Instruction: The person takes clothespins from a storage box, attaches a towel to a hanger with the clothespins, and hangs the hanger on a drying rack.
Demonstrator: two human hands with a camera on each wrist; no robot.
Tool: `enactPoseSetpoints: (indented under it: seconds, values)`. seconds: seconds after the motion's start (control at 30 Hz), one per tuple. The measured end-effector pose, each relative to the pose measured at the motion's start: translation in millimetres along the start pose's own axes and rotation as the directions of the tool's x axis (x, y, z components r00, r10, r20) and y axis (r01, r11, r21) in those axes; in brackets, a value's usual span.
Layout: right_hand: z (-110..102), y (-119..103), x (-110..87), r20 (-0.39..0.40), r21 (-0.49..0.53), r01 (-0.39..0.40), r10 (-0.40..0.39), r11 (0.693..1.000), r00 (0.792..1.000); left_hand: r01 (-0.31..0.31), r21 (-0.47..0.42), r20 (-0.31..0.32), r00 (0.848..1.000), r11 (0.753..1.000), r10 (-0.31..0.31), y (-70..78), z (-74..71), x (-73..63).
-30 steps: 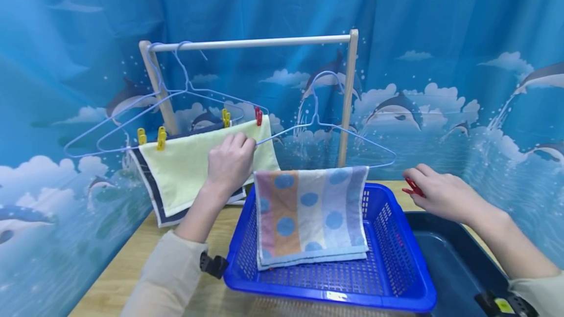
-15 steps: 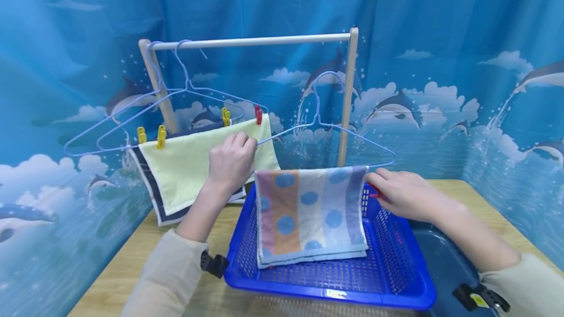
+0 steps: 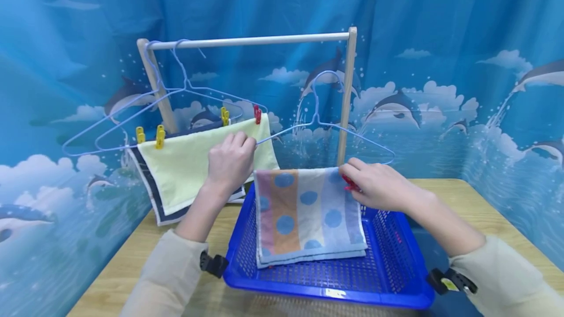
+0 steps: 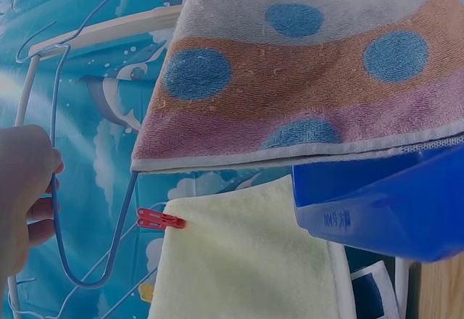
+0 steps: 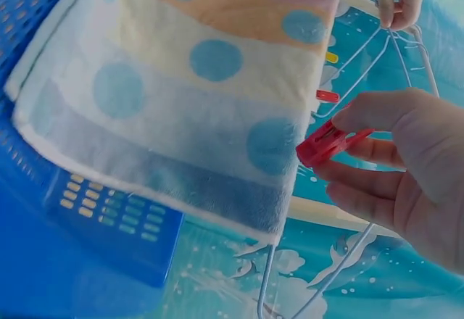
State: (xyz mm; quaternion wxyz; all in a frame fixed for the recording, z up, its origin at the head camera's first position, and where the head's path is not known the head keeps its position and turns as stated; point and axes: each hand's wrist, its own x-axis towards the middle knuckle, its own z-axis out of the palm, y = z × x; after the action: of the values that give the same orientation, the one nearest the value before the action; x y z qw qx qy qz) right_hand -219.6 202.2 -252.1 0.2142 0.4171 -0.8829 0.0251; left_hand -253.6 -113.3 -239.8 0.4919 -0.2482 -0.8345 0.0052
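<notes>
A striped towel with blue dots (image 3: 308, 209) hangs folded over the lower bar of a light blue hanger (image 3: 317, 119). My left hand (image 3: 231, 163) grips the hanger's left arm; the left wrist view shows fingers curled round the wire. Between the thumb and fingers of my right hand (image 3: 376, 185), a red clothespin (image 5: 326, 145) is pinched. It lies at the towel's top edge, toward the right end. Whether its tips touch the cloth I cannot tell.
Below the towel stands a blue mesh basket (image 3: 335, 295), with a dark tub (image 3: 434, 253) to its right. Behind, a rack (image 3: 251, 40) bears two hangers with a pale yellow towel (image 3: 189, 170) and a dark towel (image 3: 147, 185). Yellow clothespins (image 3: 160, 137) and a red one hold them.
My right hand has moved left with the red clothespin, from over the dark tub to the towel's top edge. The left hand and the hanger stay nearly still.
</notes>
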Motion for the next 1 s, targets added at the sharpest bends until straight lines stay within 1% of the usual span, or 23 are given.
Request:
enactPoseSetpoints:
  seconds: [0.1,0.2,0.37,0.47,0.57,0.67,0.83,1.0]
  values:
    - [-2,-1,7.8,0.008,0.079,-0.035,0.035,0.996,0.999,0.002,-0.004,0.0,1.0,1.0,-0.002,-0.2,0.1,-0.5]
    - [-2,-2,14.8,0.002,0.136,-0.062,0.063,0.989,0.998,0.002,-0.01,-0.012,1.0,1.0,-0.002,0.0,0.4,-1.4]
    - [-2,-4,25.0,-0.03,0.195,-0.07,0.077,0.978,0.997,-0.003,-0.012,-0.038,0.999,1.0,0.002,0.4,1.0,-1.9]
    - [-2,-7,30.2,-0.061,0.199,-0.05,0.063,0.979,0.996,-0.005,-0.01,-0.043,0.999,1.0,0.004,0.7,1.1,-1.4]
    - [0,-10,35.2,-0.11,0.177,-0.011,0.031,0.984,0.993,-0.006,-0.011,-0.044,0.999,1.0,0.005,0.9,1.0,-0.8]
    - [2,-13,40.2,-0.144,0.168,0.005,0.02,0.986,0.989,-0.006,-0.015,-0.044,0.999,1.0,0.006,1.0,1.2,-0.8]
    - [6,-19,49.1,-0.156,0.202,-0.048,0.081,0.978,0.984,-0.007,-0.018,-0.049,0.999,1.0,0.006,0.8,1.4,-1.5]
    - [12,-26,57.7,-0.169,0.269,-0.088,0.137,0.959,0.976,-0.006,-0.01,-0.051,0.999,1.0,0.006,0.6,1.1,-1.6]
